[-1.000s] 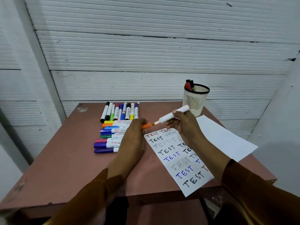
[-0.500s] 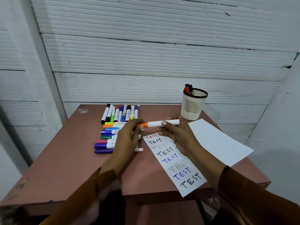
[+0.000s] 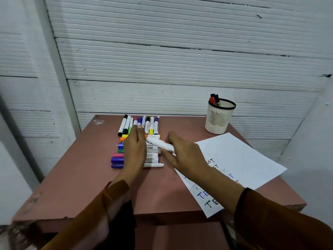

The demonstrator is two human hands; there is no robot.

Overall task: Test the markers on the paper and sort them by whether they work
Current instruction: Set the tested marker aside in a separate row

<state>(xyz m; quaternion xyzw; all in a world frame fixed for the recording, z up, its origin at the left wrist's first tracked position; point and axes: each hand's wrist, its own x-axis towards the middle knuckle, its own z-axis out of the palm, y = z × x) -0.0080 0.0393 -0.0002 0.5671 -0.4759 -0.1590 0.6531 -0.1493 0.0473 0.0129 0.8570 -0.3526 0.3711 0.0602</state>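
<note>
Over marker rows | right hand [image 3: 182, 156] grips orange marker [image 3: 160, 144] | left hand [image 3: 135, 148] pinches its cap

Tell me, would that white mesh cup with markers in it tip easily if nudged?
Probably, if knocked near its rim. The mesh cup looks light, thin-walled plastic, and its markers poke above the rim, raising the weight. It stands upright on the table, likely sliding first.

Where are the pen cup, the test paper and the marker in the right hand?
pen cup [image 3: 218, 120], head view, slotted white wall.
test paper [image 3: 239, 159], head view, blank upper area.
marker [image 3: 160, 144], head view, white barrel.
</note>
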